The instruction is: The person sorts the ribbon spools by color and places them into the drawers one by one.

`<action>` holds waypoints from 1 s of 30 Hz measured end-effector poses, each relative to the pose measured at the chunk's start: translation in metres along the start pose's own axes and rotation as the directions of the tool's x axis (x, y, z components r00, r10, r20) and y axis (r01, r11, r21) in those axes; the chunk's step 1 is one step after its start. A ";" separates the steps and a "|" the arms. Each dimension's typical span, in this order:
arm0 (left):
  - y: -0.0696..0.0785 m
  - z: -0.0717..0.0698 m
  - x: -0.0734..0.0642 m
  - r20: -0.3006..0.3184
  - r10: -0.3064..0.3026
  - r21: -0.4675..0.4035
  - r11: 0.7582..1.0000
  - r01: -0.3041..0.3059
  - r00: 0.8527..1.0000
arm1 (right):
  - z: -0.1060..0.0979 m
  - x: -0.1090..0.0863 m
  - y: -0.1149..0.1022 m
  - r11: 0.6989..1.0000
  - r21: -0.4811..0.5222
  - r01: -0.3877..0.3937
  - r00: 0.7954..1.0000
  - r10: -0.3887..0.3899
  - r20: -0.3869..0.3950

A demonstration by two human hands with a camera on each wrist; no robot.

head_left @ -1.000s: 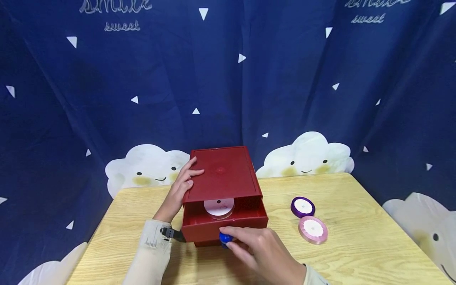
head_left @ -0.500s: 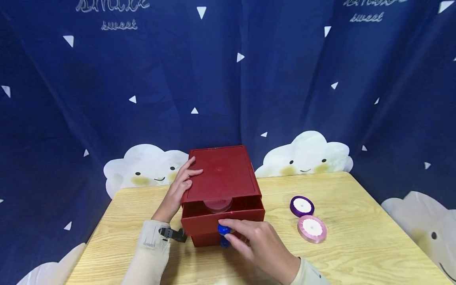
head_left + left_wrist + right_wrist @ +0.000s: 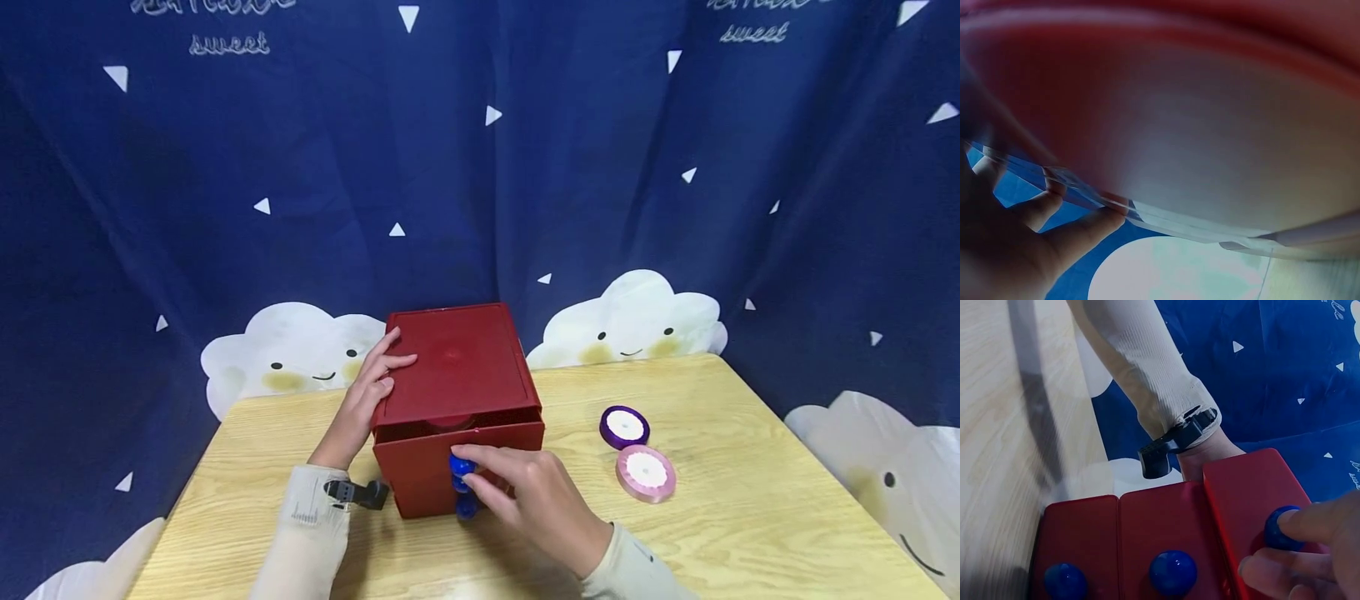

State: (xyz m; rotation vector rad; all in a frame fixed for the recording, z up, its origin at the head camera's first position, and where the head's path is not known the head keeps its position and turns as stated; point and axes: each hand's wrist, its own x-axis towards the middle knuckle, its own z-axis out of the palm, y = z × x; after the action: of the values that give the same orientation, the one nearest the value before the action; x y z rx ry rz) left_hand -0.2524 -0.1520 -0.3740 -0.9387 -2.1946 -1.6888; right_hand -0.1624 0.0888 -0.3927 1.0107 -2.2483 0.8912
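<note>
Top drawer (image 3: 416,460) further in, spool (image 3: 452,422) inside mostly hidden

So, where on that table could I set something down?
The widest bare patch of table lies right of the pink spool, out to the table's right edge. A narrower one lies between the red drawer box and the purple spool; another lies left of the left sleeve. It's crowded at the box's front, where the right hand pinches a blue knob.

Right hand (image 3: 538,500) pinches blue knob (image 3: 460,464) of top drawer (image 3: 412,462), slightly out; left hand (image 3: 360,407) rests on red box (image 3: 453,362).
</note>
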 end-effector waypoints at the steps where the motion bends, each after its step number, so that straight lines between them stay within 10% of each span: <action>1: 0.000 0.000 0.000 -0.003 0.000 -0.002 1.000 0.000 1.000 | 0.000 0.001 0.000 1.000 0.001 -0.004 1.000 0.004 0.001; 30: -0.003 -0.002 0.000 -0.004 0.011 0.013 1.000 -0.011 1.000 | 0.006 0.007 0.009 0.999 -0.017 -0.037 0.999 0.037 -0.029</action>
State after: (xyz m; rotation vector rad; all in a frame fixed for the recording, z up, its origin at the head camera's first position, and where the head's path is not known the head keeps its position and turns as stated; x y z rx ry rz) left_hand -0.2545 -0.1536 -0.3753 -0.9413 -2.1915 -1.6682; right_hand -0.1745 0.0859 -0.3947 0.9458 -2.2538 0.8945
